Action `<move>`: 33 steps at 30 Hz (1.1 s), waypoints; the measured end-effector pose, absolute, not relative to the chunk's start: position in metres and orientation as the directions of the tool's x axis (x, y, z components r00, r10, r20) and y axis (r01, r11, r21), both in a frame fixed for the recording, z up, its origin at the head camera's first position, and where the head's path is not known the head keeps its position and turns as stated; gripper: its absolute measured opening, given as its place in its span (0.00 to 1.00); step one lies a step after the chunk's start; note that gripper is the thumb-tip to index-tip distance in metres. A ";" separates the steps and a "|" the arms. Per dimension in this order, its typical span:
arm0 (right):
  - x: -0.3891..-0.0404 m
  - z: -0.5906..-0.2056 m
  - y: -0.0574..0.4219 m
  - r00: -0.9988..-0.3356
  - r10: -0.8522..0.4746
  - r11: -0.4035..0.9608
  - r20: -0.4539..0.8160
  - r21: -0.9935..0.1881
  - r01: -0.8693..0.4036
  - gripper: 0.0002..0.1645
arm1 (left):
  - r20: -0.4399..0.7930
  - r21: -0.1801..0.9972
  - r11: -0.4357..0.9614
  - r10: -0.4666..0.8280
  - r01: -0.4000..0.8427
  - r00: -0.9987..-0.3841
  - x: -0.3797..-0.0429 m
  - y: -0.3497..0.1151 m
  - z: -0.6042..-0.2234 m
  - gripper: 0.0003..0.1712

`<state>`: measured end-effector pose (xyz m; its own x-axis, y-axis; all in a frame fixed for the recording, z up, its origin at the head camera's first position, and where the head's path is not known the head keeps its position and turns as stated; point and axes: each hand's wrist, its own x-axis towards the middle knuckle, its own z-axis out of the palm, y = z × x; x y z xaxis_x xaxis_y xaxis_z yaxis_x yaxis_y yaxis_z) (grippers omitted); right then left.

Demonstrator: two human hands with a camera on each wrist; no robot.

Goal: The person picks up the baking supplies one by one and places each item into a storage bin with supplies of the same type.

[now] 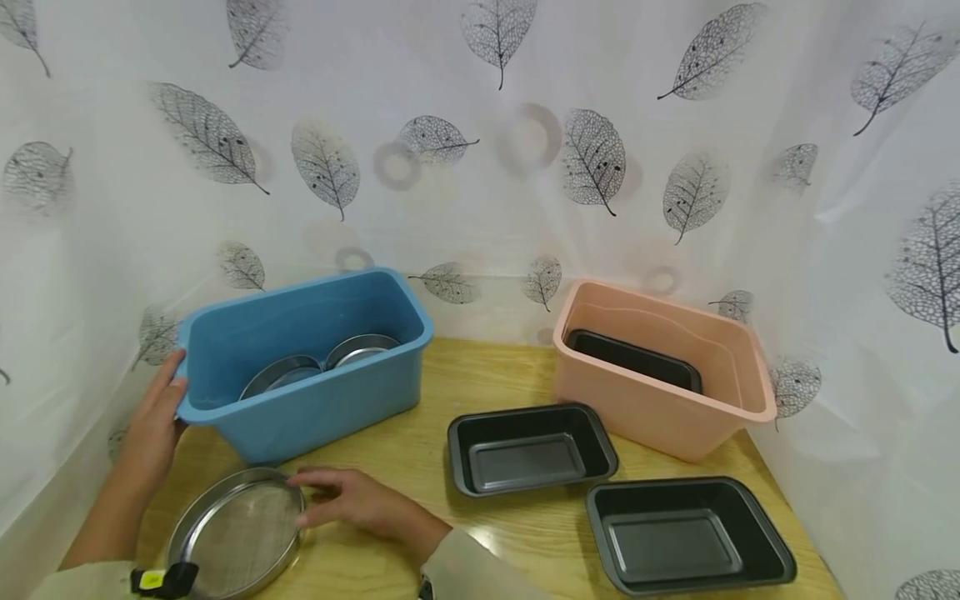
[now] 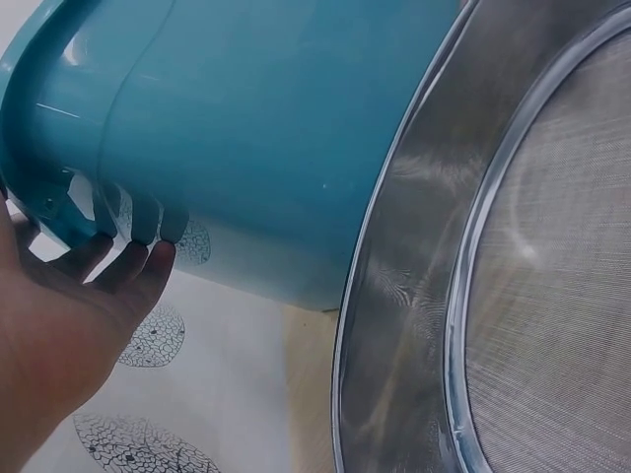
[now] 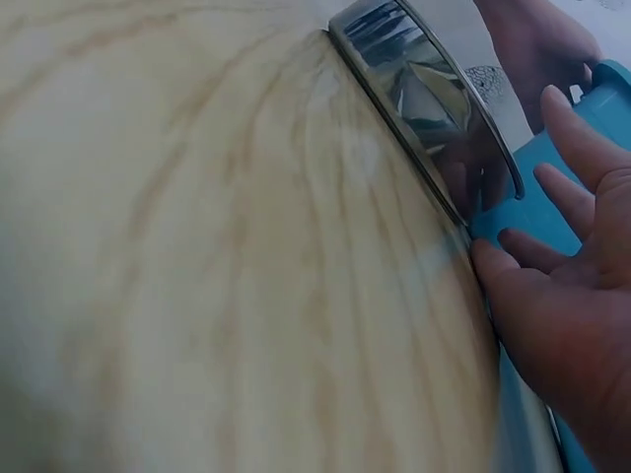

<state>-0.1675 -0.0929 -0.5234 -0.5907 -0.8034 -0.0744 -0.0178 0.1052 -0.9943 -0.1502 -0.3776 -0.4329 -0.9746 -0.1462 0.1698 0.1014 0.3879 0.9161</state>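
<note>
My left hand (image 1: 153, 421) is at the left end of the blue bin (image 1: 315, 417), holding it by the rim; in the left wrist view, its fingertips (image 2: 158, 258) reach under the rim against the bin's end wall. A round metal sieve (image 1: 240, 533) with a fine mesh lies on the table in front of the bin. At the sieve's right edge is my right hand (image 1: 356, 500), fingers spread and relaxed, fingertips right at the rim. In the right wrist view, the sieve's shiny side wall (image 3: 419, 89) stands just beyond these fingers.
Two round metal pans (image 1: 281, 375) lie inside the blue bin. A pink bin (image 1: 637, 400) at the right holds a dark loaf pan (image 1: 633, 358). Two more dark loaf pans, a nearer one (image 1: 693, 542) and a farther one (image 1: 528, 458), sit on the wooden table (image 1: 480, 375). Leaf-patterned sheeting surrounds it.
</note>
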 end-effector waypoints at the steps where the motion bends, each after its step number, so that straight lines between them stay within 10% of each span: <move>1: -0.167 -0.523 -0.094 -0.588 -0.805 0.121 -0.077 -0.992 -0.035 0.29 | 0.172 0.919 0.380 -0.143 0.106 -0.975 -0.150 -0.377 -0.433 0.32; 33: -0.161 -0.510 -0.094 -0.646 -0.763 0.266 -0.033 -0.926 -0.267 0.37 | 0.176 0.929 0.355 -0.173 0.105 -0.969 -0.153 -0.378 -0.435 0.32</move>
<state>-0.1607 -0.0943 -0.5099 -0.6455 -0.7630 -0.0329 -0.2670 0.2659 -0.9263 -0.1529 -0.3782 -0.4346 -0.9690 -0.1731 0.1762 0.1055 0.3550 0.9289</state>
